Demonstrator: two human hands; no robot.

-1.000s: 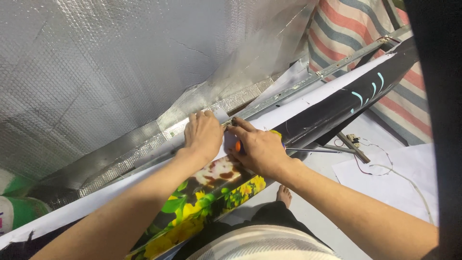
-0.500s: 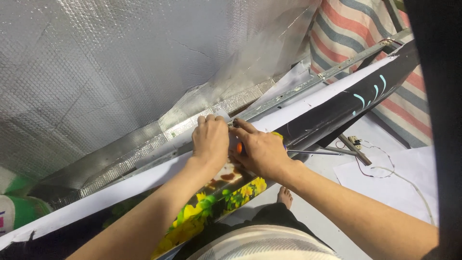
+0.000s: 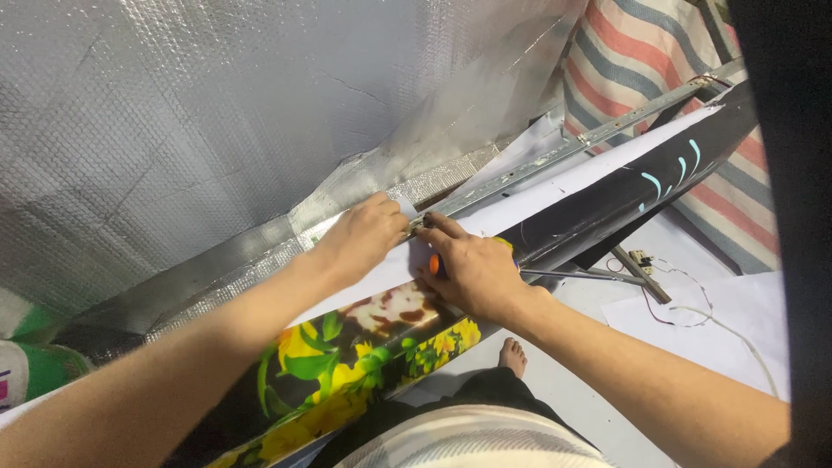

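Far side is shut off by the foil sheet (image 3: pixel 217 113), which slopes down to the metal rail (image 3: pixel 555 156). Both hands crowd the rail's middle. Right along the white paper (image 3: pixel 607 169) lies open. Near right, floor is open but for loose wires (image 3: pixel 693 312).

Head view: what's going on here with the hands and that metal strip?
A person leans over a long printed roll lying across their lap, white backing up. The left hand presses down near the edge of the white sheet, fingertips at a metal ruler that runs along it. The right hand grips a small orange-handled tool, its tip at the ruler's edge beside the left fingers. Silver foil sheeting lies behind. A bare foot shows below on the floor.
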